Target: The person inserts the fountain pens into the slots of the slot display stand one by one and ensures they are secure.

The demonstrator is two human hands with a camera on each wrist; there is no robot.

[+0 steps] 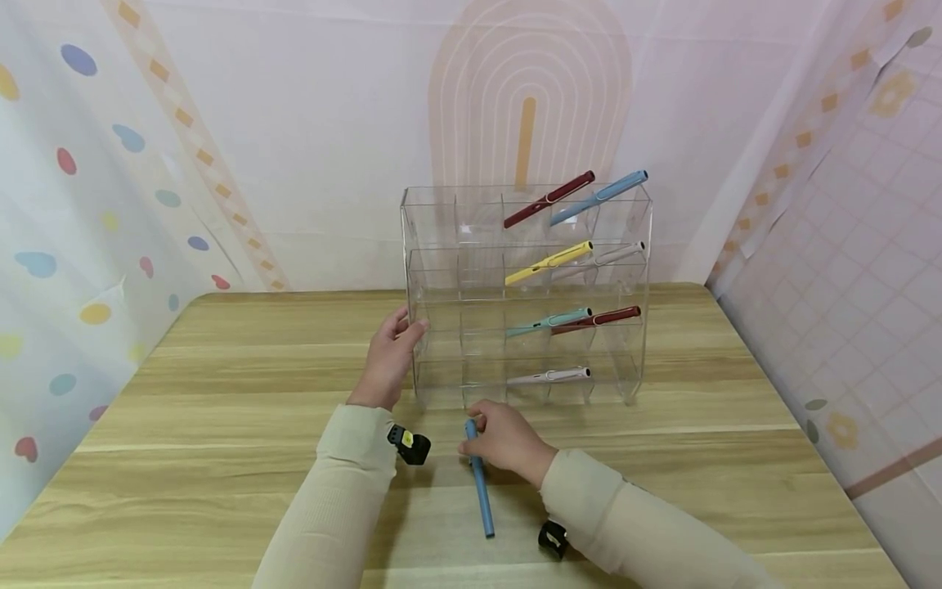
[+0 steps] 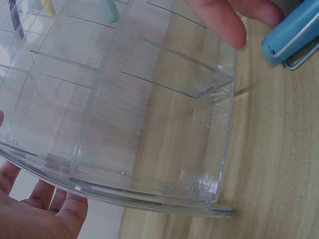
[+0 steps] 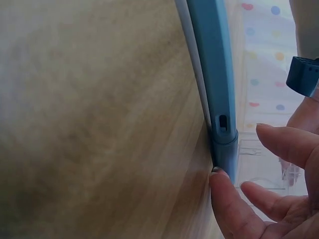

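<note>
A clear rack with several rows of compartments stands upright on the table. My left hand grips its left side panel, thumb round the front edge and fingers along the outside; in the left wrist view those fingers lie against the panel. In front of the rack a blue pen points lengthwise toward me. My right hand is at its far end, thumb and index finger spread around it. The right wrist view shows a fingertip right at the pen's end, the thumb apart from it.
In the rack's right half lie a dark red pen, a light blue pen, a yellow pen, a grey pen, a mint pen, another red pen and a pale pen. Patterned curtains hang behind the wooden table.
</note>
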